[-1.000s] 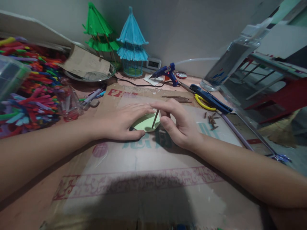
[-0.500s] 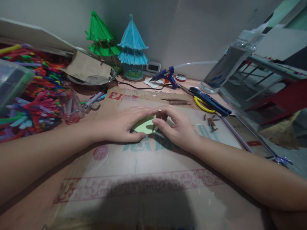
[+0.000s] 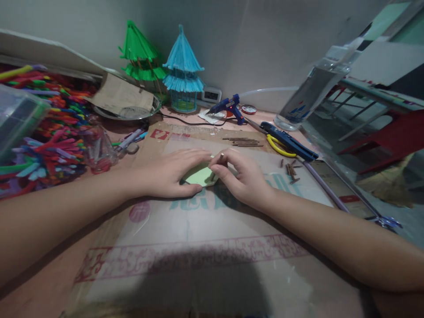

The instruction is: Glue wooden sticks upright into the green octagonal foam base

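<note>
Fingers of the right hand [image 3: 247, 179] pinch a brown stick [image 3: 221, 158] near-upright at the edge of a green piece [image 3: 198, 176] gripped by those of the left hand [image 3: 168, 171]; attachment appears underway, calling next for steadiness.

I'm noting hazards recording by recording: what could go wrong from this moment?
The brown stick could tip or end up crooked if the right hand lets go, since it stands at a slant.
The pale green piece might slide if the left hand lifts away.
The glue gun shows a red light, so its tip may be hot if brushed.
</note>
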`<state>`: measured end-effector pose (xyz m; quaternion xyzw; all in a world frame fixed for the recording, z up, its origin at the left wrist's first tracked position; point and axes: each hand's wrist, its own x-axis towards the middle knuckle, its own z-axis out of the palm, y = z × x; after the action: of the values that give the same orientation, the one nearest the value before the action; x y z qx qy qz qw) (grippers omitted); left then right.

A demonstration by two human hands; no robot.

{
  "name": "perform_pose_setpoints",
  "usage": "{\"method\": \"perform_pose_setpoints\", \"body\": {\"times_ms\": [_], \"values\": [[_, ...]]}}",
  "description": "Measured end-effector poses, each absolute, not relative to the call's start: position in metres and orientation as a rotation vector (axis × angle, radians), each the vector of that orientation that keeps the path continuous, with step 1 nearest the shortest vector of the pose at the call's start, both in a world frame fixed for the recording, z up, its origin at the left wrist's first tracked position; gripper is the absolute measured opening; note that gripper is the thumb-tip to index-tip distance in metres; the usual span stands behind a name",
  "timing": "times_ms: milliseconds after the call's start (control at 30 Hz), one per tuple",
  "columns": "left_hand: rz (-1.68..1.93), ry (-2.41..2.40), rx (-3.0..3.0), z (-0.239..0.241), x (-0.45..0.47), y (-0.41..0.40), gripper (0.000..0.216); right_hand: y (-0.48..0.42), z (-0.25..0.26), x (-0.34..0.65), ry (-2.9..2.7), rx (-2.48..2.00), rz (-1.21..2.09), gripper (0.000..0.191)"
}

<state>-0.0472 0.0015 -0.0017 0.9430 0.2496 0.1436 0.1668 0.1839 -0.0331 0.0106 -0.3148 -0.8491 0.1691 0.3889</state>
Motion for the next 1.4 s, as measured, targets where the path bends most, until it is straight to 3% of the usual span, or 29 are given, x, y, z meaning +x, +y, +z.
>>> {"method": "perform_pose_setpoints", "body": {"times_ms": [767, 900, 1033, 1133, 1233, 1400], "values": [[0.456, 0.675, 2.697, -0.004, -0.048, 0.002, 0.067, -0.032, 0.011, 0.183, -2.212, -0.860, 0.533, 0.012], [0.501, 0.653, 2.722, -0.006, -0.050, 0.002, 0.070, -0.034, 0.010, 0.188, -2.048, -0.821, 0.738, 0.027], [0.524, 0.786, 2.763, -0.006, -0.052, 0.002, 0.079, -0.023, 0.004, 0.195, -1.819, -0.916, 0.778, 0.018], [0.587, 0.844, 2.785, -0.001, -0.052, 0.002, 0.072, -0.006, -0.004, 0.199, -1.819, -0.999, 0.788, 0.010], [0.599, 1.097, 2.813, 0.004, -0.050, -0.002, 0.074, 0.003, -0.011, 0.200, -1.873, -0.949, 0.871, 0.022], [0.536, 1.321, 2.879, 0.010, -0.041, -0.014, 0.098, 0.001, -0.013, 0.199, -2.003, -0.944, 0.868, 0.034]]}}
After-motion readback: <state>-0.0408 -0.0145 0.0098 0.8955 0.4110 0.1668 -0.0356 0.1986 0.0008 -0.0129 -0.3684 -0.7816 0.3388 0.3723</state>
